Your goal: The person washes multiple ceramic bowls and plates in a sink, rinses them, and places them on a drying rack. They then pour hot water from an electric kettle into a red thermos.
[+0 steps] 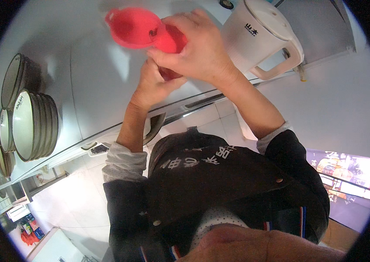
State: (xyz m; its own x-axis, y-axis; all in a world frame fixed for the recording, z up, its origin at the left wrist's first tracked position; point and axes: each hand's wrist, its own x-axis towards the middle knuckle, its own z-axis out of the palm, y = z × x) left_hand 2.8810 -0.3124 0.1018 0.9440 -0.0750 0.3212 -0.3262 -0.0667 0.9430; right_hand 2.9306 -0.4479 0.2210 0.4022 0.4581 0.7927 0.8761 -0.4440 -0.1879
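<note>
Both my hands are together above the pale counter (96, 91). My right hand (201, 42) is wrapped around a red plastic piece that looks like a funnel (132, 28). Its wide round mouth faces up and left, with a small tab on the rim. A dark spot or hole shows inside, near the narrow end. Just below, my left hand (154, 82) grips a darker red part (170, 74), mostly covered by my fingers. I cannot tell whether the two red parts are one object.
A white electric kettle (247, 32) stands right of my hands, its handle toward me. Stacked bowls (37, 126) stand at the left, with more bowls (19, 80) behind. The counter's front edge (106, 127) runs before my dark apron (204, 177). A small round black object (226, 4) lies beyond the kettle.
</note>
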